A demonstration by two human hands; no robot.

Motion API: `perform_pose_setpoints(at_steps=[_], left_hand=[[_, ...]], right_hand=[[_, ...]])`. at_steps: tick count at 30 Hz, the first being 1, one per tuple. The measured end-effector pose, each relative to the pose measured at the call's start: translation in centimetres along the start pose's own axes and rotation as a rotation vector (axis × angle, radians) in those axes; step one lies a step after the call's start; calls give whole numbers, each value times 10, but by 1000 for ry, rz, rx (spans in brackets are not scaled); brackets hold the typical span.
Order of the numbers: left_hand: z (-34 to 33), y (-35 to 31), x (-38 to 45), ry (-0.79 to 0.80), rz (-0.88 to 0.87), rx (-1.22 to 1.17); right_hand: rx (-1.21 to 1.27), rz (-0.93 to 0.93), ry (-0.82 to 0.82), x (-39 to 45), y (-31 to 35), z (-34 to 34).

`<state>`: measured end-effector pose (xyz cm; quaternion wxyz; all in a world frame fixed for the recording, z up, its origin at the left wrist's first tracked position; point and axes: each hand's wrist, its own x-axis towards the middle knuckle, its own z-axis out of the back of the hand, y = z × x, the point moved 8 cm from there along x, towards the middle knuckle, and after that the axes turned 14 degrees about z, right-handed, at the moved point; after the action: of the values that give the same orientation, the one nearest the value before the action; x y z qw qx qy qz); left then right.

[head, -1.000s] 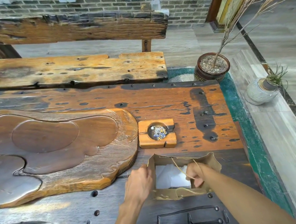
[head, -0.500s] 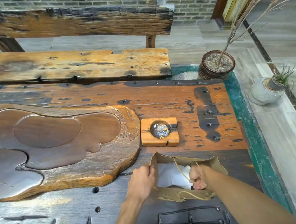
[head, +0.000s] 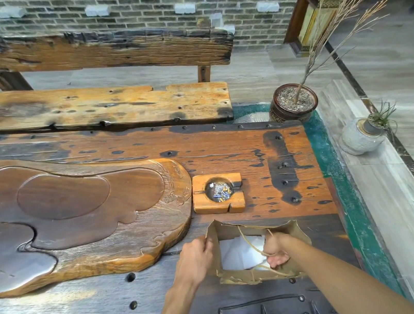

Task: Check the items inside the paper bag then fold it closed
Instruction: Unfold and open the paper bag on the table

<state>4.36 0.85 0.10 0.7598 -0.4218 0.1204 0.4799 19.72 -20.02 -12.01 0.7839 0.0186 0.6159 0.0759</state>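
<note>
A brown paper bag [head: 228,230] with twine handles stands open on the dark wooden table [head: 253,146], near its front right. Something white [head: 238,253], paper or cloth, lies inside it. My left hand [head: 194,260] pinches the bag's left rim and holds the mouth apart. My right hand [head: 276,251] reaches into the mouth from the right, fingers curled at the near rim by a twine handle and the white item. Exactly what the right fingers grip is hidden.
A small wooden ashtray [head: 217,193] with foil scraps sits just behind the bag. A large carved wooden tea tray [head: 74,218] lies to the left. Behind the table stands a wooden bench [head: 95,112]. Two potted plants [head: 292,102] [head: 362,136] stand on the right.
The view has drawn a little closer to the bag. My right hand has gone slightly deeper into the mouth; my left hand keeps its hold on the left rim.
</note>
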Motion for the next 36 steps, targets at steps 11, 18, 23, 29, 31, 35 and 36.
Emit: perform_pose_setpoints(at_steps=[11,18,23,29,31,35,36], left_hand=[[-8,-10,-7,67,-54,23],[-1,-20,-13,49,-86,22],[6,-25,-16,24,-103,24],[15,-38,-25,6,-193,79],[23,-51,-34,-47,-276,112],[50,-98,-69,-38,-502,23],[55,-111,-81,20,-548,-7]], right_hand=[[208,393,-253,-72,24,22],[251,604,-286,-129,27,29],[250,667,-347,-177,23,37],[336,768,-417,-240,23,55],[358,816,-433,-260,27,61],[385,932,-451,-300,43,71],[387,961,-455,-311,50,73]])
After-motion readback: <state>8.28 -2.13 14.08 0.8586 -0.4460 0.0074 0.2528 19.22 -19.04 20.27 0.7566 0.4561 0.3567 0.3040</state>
